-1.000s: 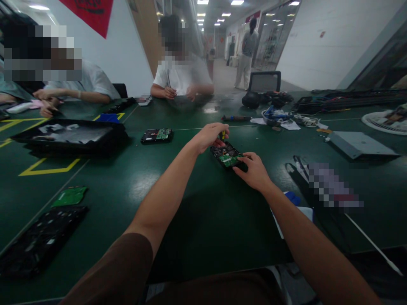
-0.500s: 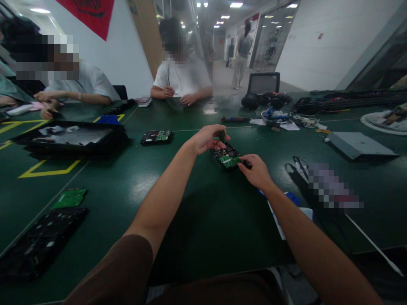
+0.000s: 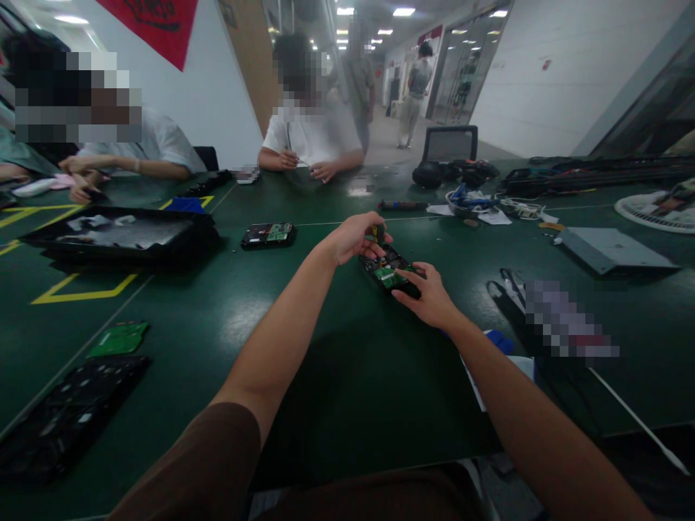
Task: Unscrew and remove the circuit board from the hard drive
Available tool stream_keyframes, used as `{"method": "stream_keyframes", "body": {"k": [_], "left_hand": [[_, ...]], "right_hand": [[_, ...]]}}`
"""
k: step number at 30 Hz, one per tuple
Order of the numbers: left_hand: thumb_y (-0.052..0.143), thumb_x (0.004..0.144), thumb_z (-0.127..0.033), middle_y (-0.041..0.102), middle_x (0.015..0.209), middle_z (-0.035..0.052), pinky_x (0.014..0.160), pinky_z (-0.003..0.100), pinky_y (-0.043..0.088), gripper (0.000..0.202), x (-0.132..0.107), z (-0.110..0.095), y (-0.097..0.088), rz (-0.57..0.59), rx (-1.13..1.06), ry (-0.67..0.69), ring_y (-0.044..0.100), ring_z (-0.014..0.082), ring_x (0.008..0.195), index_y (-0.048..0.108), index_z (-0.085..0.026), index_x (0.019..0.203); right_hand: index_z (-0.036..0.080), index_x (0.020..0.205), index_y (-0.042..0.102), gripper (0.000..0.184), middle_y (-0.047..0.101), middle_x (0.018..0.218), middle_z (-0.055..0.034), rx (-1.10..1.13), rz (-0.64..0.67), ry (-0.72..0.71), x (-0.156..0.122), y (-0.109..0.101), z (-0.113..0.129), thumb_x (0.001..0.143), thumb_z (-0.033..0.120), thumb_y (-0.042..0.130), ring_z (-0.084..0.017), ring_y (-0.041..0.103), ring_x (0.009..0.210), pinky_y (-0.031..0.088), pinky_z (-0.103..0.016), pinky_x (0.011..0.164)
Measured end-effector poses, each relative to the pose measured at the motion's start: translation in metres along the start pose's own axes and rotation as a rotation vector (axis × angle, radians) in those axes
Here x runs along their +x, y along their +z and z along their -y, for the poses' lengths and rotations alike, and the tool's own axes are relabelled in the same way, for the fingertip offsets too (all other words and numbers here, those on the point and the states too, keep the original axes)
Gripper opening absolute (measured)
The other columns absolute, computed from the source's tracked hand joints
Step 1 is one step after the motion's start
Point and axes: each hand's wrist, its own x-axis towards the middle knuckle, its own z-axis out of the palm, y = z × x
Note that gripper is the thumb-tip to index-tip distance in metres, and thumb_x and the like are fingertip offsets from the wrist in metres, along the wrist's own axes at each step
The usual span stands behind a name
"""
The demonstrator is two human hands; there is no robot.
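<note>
Black device [image 3: 389,265], long axis from far left to near right

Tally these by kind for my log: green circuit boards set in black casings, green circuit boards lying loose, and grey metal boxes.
Green circuit boards in black casings: 2 (near board at the right hand; far board to the left)
Loose green circuit board: 1
Grey metal box: 1
Total: 4
</note>
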Motion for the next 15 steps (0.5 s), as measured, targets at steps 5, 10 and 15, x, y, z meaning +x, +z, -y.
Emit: {"method": "stream_keyframes", "body": {"k": [5, 10, 15], "left_hand": [[0.058, 0.085, -0.033, 0.070, 0.093, 0.0095, 0.044, 0.023, 0.040, 0.022, -0.002, -0.005, 0.002, -0.089, 0.148, 0.043, 0.061, 0.0099, 0.050, 0.069, -0.014, 0.090], [0.058, 0.088, -0.033, 0.071, 0.098, 0.0091, 0.046, 0.023, 0.044, 0.022, -0.002, -0.003, 0.005, -0.035, 0.087, 0.039, 0.067, 0.0128, 0.055, 0.066, -0.016, 0.100], [0.057, 0.091, -0.035, 0.073, 0.097, 0.0085, 0.049, 0.024, 0.048, 0.018, 0.002, 0.002, 0.004, -0.049, 0.028, 0.044, 0.068, 0.0140, 0.056, 0.059, -0.019, 0.099]], "right_hand": [[0.036, 0.133, 0.067, 0.049, 0.045, 0.152, -0.0086, -0.095, 0.000, -0.086, 0.001, -0.005, 0.010, 0.088, 0.055, 0.070, -0.040, 0.040, 0.139, 0.039, -0.065, 0.111], [0.029, 0.128, 0.070, 0.042, 0.058, 0.140, -0.0106, -0.082, -0.015, -0.149, 0.006, -0.005, 0.018, 0.090, 0.049, 0.069, -0.037, 0.046, 0.136, 0.041, -0.061, 0.111], [0.023, 0.123, 0.071, 0.036, 0.066, 0.129, -0.0115, -0.003, 0.027, -0.190, 0.009, 0.001, 0.017, 0.094, 0.043, 0.066, -0.031, 0.058, 0.125, 0.047, -0.053, 0.110]]}}
